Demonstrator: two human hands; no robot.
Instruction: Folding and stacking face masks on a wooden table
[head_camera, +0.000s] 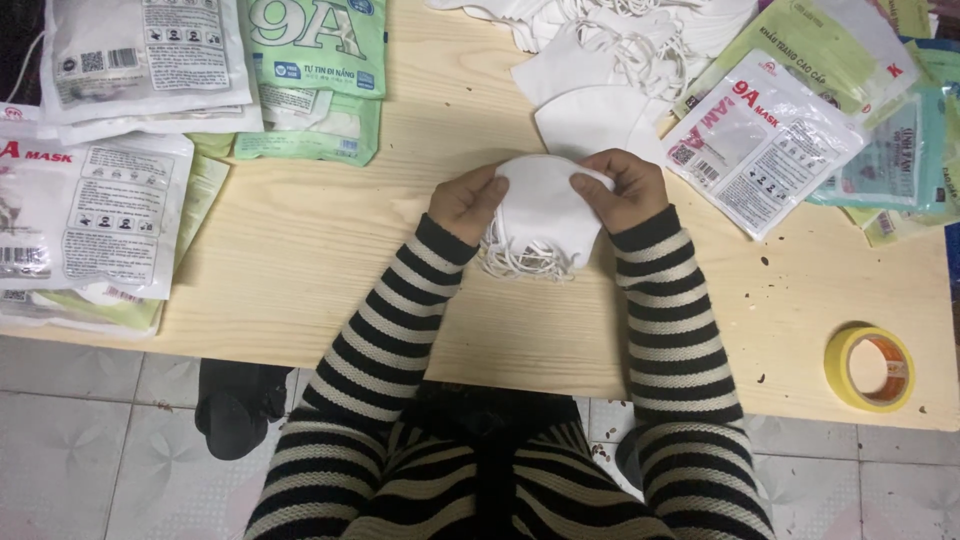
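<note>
A small stack of folded white face masks (545, 212) is held over the light wooden table (300, 250), its white ear loops hanging down at the near side. My left hand (466, 201) grips the stack's left edge. At the right edge, my right hand (620, 188) pinches it with thumb on top. Both arms wear black and cream striped sleeves. Just beyond the held stack lies another white mask (590, 120) flat on the table.
A heap of loose white masks (620, 35) lies at the back. Printed mask packets are piled at the left (95, 210), back left (315, 60) and right (760, 140). A roll of yellow tape (869, 367) sits near the table's front right edge. Tiled floor lies below.
</note>
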